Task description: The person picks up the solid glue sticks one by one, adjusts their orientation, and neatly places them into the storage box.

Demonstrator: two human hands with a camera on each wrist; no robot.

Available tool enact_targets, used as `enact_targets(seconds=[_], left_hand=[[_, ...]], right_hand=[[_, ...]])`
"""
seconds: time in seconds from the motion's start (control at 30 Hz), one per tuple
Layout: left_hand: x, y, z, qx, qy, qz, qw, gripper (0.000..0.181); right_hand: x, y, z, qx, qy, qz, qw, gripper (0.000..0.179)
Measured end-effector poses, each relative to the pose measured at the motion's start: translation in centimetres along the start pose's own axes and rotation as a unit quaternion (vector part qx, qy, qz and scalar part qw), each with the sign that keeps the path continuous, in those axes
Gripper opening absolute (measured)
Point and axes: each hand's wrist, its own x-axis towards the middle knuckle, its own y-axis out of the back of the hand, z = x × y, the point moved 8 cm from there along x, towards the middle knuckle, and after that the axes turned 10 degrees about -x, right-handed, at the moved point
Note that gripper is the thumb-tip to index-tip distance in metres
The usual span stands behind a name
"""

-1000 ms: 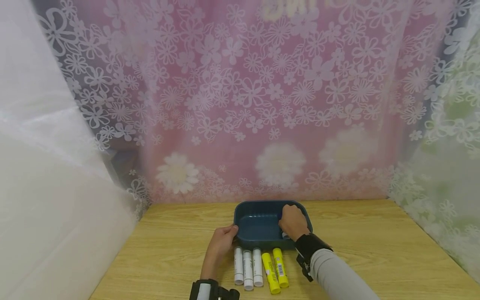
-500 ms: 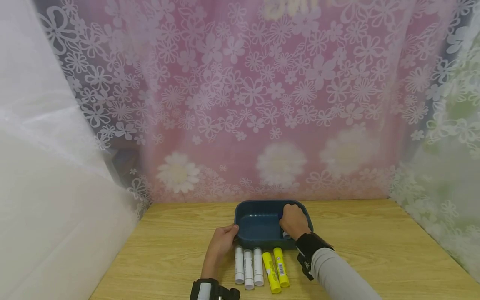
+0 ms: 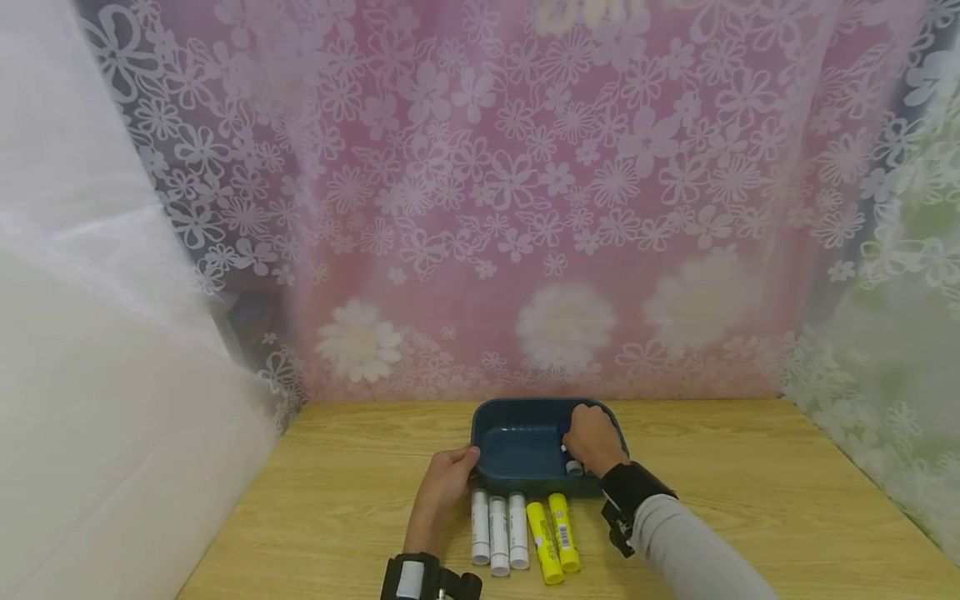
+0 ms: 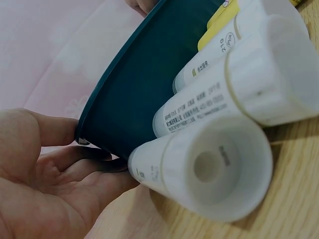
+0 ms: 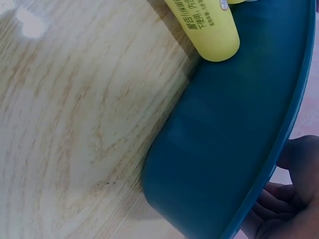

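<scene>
A dark blue-green tray (image 3: 517, 485) stands on the table. My left hand (image 3: 444, 482) holds its left end, thumb at the rim and fingers below it in the left wrist view. My right hand (image 3: 594, 439) is inside the tray's right end, fingers curled at a glue stick (image 3: 573, 468) with a pale end and a dark blue part; the hand covers most of it. In front of the tray lie three white glue sticks (image 3: 498, 536) and two yellow glue sticks (image 3: 544, 542). The tray wall hides my right fingertips in the right wrist view.
The wooden table (image 3: 360, 500) extends to both sides of the tray. A pink flowered curtain (image 3: 465, 208) hangs right behind the table's back edge, with pale sheets at the left and right. The loose glue sticks lie close against the tray's front.
My right hand has shifted slightly to the right within the tray, and more of the glue stick's pale end shows. My left hand stays at the tray's left end.
</scene>
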Motion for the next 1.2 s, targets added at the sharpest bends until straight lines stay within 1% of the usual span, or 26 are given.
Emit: enact_targets(seconds=[0.17,0.23,0.3,0.47,0.6,0.73,0.9,1.0,1.1,1.2], left_hand=[[0.1,-0.1,0.2,-0.001,-0.010,-0.003,0.9999,0.042],[0.1,-0.1,0.4,0.001,-0.014,-0.003,0.9999,0.041],[0.1,-0.1,0.4,0.000,-0.015,-0.005,0.9999,0.041],[0.1,-0.2,0.2,-0.007,-0.012,-0.011,0.9998,0.043],[0.1,-0.3,0.1,-0.013,-0.013,-0.014,0.9997,0.042],[0.1,-0.3,0.0,-0.007,-0.014,-0.013,0.9998,0.042],[0.0,-0.4,-0.1,-0.012,-0.006,-0.013,0.9998,0.043],[0.1,-0.4,-0.2,-0.013,-0.001,-0.011,0.9999,0.044],[0.0,-0.3,-0.1,-0.005,0.001,-0.006,1.0000,0.045],[0.0,-0.1,-0.1,0.002,0.004,-0.004,1.0000,0.045]], right_hand=[[0.3,-0.2,0.2,0.002,-0.006,-0.014,0.9999,0.042],[0.4,-0.2,0.1,0.002,-0.008,-0.018,0.9998,0.041],[0.4,-0.1,0.1,0.002,-0.012,-0.023,0.9997,0.036],[0.4,0.1,-0.2,0.000,-0.013,-0.024,0.9996,0.027],[0.3,0.2,-0.3,-0.004,-0.013,-0.021,0.9997,0.028],[0.3,0.6,-0.6,-0.007,-0.008,-0.015,0.9998,0.030],[-0.2,1.8,-1.2,-0.006,0.003,-0.006,1.0000,0.038],[-0.6,2.8,-1.4,0.016,0.003,0.007,0.9998,0.044],[-1.0,3.6,-1.6,0.039,0.003,0.020,0.9990,0.048],[-1.3,4.2,-1.7,0.044,-0.001,0.024,0.9987,0.051]])
